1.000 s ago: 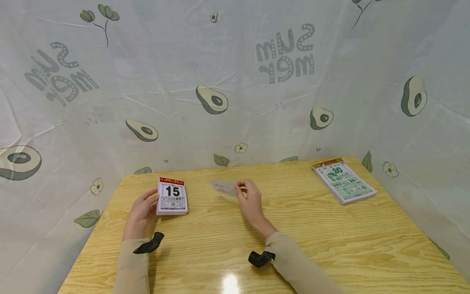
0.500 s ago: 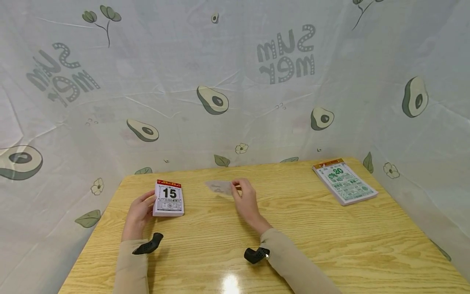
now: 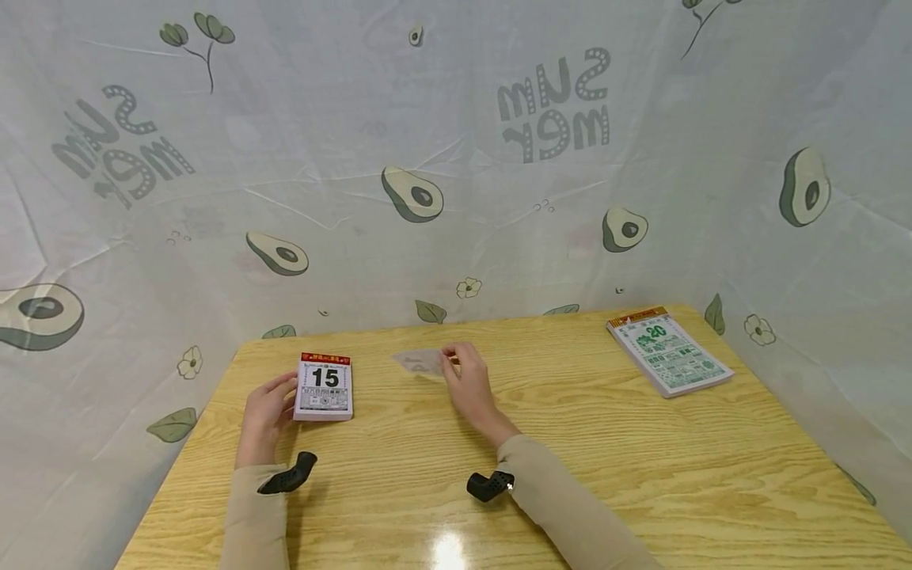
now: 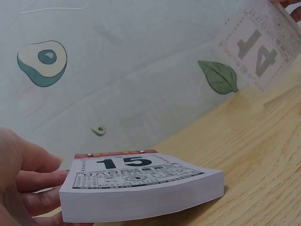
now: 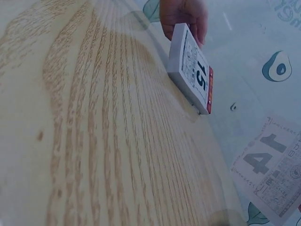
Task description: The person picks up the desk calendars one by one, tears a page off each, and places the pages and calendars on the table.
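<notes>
Tear-off calendar pad [image 3: 324, 386], showing 15, steadied by left hand [image 3: 265, 412]; right hand [image 3: 466, 385] pinches detached sheet [image 3: 420, 362], now carried nearer the pad.

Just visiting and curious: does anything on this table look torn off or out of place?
Yes. A loose calendar page marked 14 is off its pad, pinched in the right hand. The small calendar pad, showing 15, lies flat against the left hand.

calendar pad [image 3: 324, 386]: "15" | torn sheet [image 5: 273, 167]: "14" | green calendar [image 3: 667, 351]: "20" | curtain [image 3: 556, 103]: "SUMMER" mirrored
</notes>
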The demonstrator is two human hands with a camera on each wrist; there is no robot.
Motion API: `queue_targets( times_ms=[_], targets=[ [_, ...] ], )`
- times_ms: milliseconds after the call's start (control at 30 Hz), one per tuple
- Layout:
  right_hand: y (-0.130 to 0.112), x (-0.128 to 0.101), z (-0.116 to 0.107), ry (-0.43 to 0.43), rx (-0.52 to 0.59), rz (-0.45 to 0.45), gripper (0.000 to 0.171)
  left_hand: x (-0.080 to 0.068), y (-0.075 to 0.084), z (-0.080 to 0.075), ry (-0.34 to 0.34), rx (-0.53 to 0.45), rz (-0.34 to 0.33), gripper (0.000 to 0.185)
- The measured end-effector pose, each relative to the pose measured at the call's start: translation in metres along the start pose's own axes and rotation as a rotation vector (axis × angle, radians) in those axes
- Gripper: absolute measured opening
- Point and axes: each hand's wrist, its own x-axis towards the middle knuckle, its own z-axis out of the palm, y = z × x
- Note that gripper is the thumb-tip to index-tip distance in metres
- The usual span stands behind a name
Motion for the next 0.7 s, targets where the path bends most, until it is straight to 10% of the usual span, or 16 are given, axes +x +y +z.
queue_targets(
  times_ms=[700],
  targets=[
    [-0.002,-0.007,0.020,-0.200,-0.166,-0.079,0.005,-0.008,0.005,-0.015,0.079,-0.004,-0.020,0.054]
  ],
)
